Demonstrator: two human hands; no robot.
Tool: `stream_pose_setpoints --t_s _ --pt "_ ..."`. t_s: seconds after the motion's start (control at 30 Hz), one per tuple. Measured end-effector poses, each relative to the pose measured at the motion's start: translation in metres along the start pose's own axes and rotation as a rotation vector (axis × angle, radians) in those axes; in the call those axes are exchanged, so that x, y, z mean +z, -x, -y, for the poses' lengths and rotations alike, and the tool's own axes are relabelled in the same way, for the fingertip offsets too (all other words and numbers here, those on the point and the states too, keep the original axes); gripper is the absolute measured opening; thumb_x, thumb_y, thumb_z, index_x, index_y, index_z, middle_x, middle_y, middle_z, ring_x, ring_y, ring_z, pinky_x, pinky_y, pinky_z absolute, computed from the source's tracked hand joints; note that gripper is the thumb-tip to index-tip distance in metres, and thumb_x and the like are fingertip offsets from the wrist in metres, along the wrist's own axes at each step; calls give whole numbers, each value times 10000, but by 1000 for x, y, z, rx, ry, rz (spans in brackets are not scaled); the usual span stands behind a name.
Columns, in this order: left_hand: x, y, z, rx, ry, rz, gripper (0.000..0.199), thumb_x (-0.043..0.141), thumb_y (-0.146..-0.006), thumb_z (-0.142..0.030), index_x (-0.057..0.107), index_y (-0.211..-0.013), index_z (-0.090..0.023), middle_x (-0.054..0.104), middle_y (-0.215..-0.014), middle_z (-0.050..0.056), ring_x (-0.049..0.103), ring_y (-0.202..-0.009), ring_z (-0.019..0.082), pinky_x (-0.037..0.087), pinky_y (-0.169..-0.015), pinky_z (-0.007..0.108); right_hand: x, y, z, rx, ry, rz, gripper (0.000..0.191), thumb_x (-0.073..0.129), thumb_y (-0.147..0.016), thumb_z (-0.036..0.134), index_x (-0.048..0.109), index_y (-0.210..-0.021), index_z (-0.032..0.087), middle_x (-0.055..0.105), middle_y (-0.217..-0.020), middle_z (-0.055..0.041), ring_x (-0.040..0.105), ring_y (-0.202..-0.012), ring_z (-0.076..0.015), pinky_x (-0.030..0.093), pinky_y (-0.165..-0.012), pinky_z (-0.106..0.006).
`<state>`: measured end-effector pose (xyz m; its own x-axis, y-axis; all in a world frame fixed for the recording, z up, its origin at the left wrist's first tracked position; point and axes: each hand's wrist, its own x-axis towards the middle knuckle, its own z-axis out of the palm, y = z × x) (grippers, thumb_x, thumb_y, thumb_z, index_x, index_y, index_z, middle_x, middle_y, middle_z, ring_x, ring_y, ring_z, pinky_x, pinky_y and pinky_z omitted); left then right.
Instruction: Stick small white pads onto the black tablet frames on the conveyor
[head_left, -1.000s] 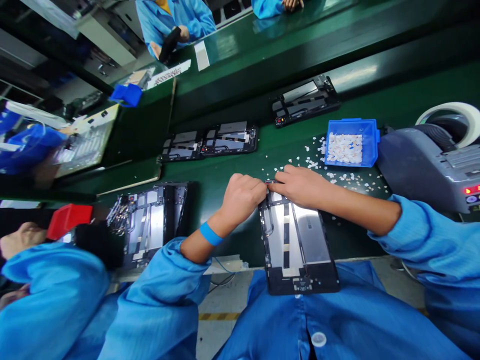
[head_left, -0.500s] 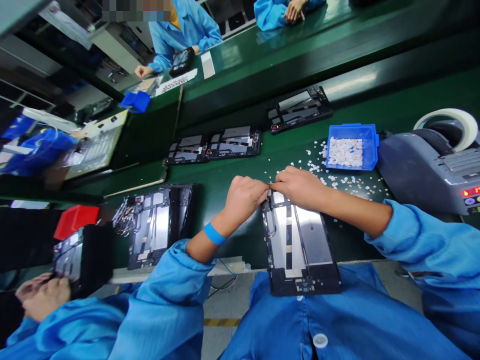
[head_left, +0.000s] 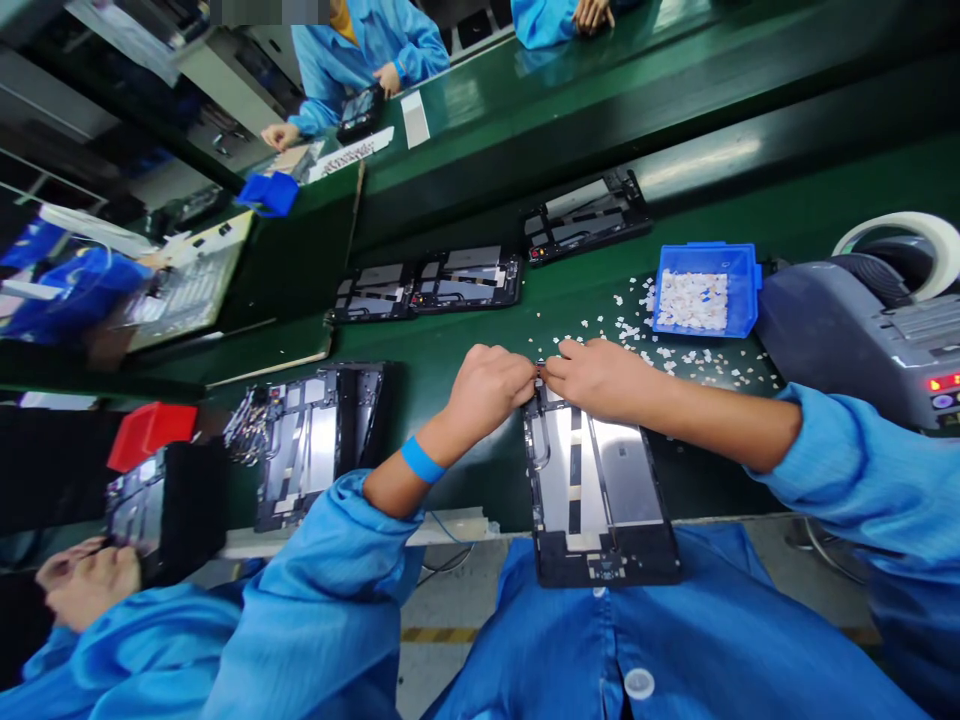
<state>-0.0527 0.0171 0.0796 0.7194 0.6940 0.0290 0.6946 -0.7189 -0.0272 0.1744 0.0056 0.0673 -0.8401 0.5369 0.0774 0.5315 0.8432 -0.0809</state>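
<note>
An opened tablet (head_left: 589, 480) lies at the bench's front edge, its inner parts facing up. My left hand (head_left: 491, 392) and my right hand (head_left: 600, 378) meet at its far left corner. The fingers of both are pinched together, and whatever lies between the fingertips is too small to make out. A blue band (head_left: 422, 460) circles my left wrist. Beyond my right hand, small white pieces (head_left: 634, 325) are scattered over the green bench, beside a blue bin (head_left: 706, 290) holding more of them.
More opened tablets lie at the left (head_left: 304, 445) and farther back (head_left: 466, 278). A grey tape machine (head_left: 847, 320) stands at the right. At the far left a neighbour's hands (head_left: 94, 580) hold a device near a red bin (head_left: 154, 436). Two people sit across the bench.
My hands stay at the tablet's corner; my right fingers are slightly more curled. Across the bench, a person's hand has risen beside the black device. The view has shifted slightly.
</note>
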Motion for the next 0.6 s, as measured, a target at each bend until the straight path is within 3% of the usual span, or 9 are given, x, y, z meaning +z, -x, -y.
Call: stream_pose_setpoints --t_s 0.2,0.3,0.4,0.5,0.6 --pt "-7 12 -2 -26 77 -54 236 527 -1031 -270 738 -938 -221 811 -1106 54 653 -951 245 357 -808 406 0 2 2 4 7 -4 264 450 -1028 83 711 -1053 116 682 -1023 -139 497 -914 -246 216 -605 -350" --pt "-15 17 -6 -135 113 -78 179 576 -976 -230 735 -894 -217 816 -1018 52 652 -930 250 384 -813 396 6 5 -1 36 -21 -58 284 453 -1032 96 715 -1141 116 700 -1024 -133 516 -907 -242 261 -633 -347" --pt "-27 19 -12 -224 223 -13 148 600 -925 -189 724 -847 -207 789 -862 34 640 -821 228 419 -788 367 7 5 0 129 -149 -150 306 469 -1028 120 737 -1175 143 728 -1024 -113 559 -924 -233 345 -721 -346" --pt "-38 19 -18 -250 325 12 154 594 -915 -179 722 -832 -205 766 -814 19 624 -748 200 446 -769 342 -3 2 10 326 -410 -281 267 519 -1015 195 774 -1091 176 756 -1019 -89 616 -952 -214 401 -830 -332" --pt "-44 20 -23 -242 322 -6 135 614 -908 -195 733 -846 -210 764 -813 20 639 -760 205 460 -781 343 -19 -3 23 474 -671 -248 198 617 -958 298 780 -904 200 767 -911 -44 643 -847 -184 402 -745 -292"
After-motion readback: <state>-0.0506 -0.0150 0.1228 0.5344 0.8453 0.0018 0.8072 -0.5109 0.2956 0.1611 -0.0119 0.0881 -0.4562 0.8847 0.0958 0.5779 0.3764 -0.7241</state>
